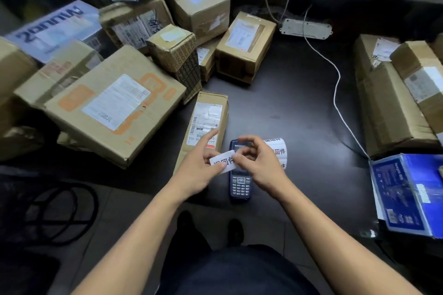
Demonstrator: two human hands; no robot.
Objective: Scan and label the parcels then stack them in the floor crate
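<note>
Fingertips [236, 156] of both hands pinch a small white paper label w/ black printed characters [223, 161], held just above the table edge. Left hand [200, 163] grips the label's left end between thumb & fingers, index finger stretched forward. Right hand [260, 163] pinches the right end, other fingers loosely curled.

Directly under the hands lies a dark blue handheld scanner w/ keypad [239, 183], flat on the dark tabletop [299, 103], keypad end toward the person. Just beside the right hand, partly hidden by it, sits a white roll of printed labels [278, 147] w/ black & red characters.

Left of the scanner, touching the left hand's far side, is a long narrow brown cardboard parcel w/ white shipping slip [207, 117], lying flat, pointing away from the person.

Further left & back: a heap of brown cardboard boxes [115, 103], the nearest a big flat one w/ orange print, tilted. More brown cartons [393, 103] stacked at far right, w/ a blue printed box [407, 194] nearer the person at the right edge. A white power strip [305, 29] lies at the table's back; its white cable [338, 84] trails toward the right front.

Floor crate: cannot tell where it is.
</note>
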